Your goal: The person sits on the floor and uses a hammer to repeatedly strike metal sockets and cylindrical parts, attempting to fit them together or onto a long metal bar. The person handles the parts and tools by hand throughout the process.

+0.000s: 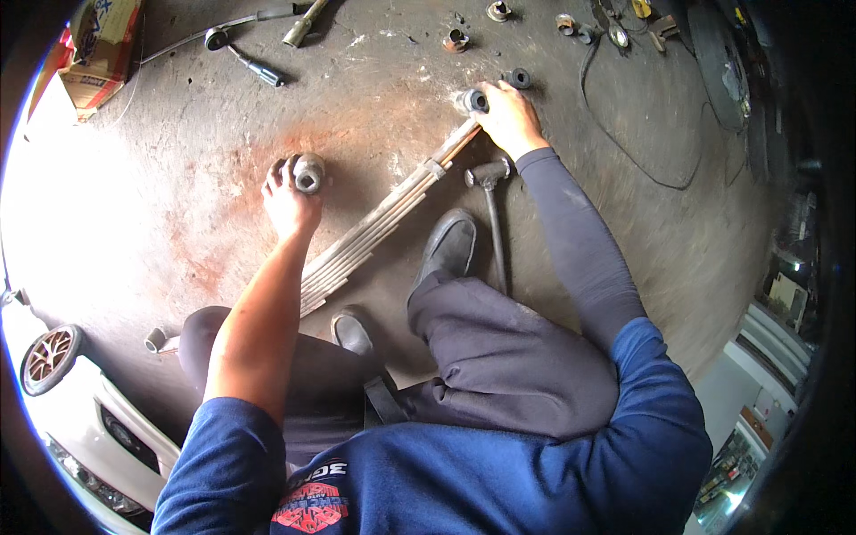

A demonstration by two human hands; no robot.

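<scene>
A stack of long flat metal strips, like a leaf spring [382, 221], lies slantwise on the floor before me, banded near its far end. To its left, my left hand [287, 192] is closed around a thick grey metal cylinder [308, 173] with a dark hole in its end. At the strips' far end, my right hand [511, 116] has its fingers on a similar cylinder [473, 102], its hole facing me. Just beyond those fingers lies a dark ring-shaped piece [520, 78]. A hammer [496, 227] rests between the strips and my right forearm.
Far left are a torn cardboard box [96, 61], a blue-handled tool [257, 69] and a metal bar [305, 24]. Small round parts [456, 41] lie far ahead. A black cable [615, 147] loops at right. A white car [111, 419] stands at lower left.
</scene>
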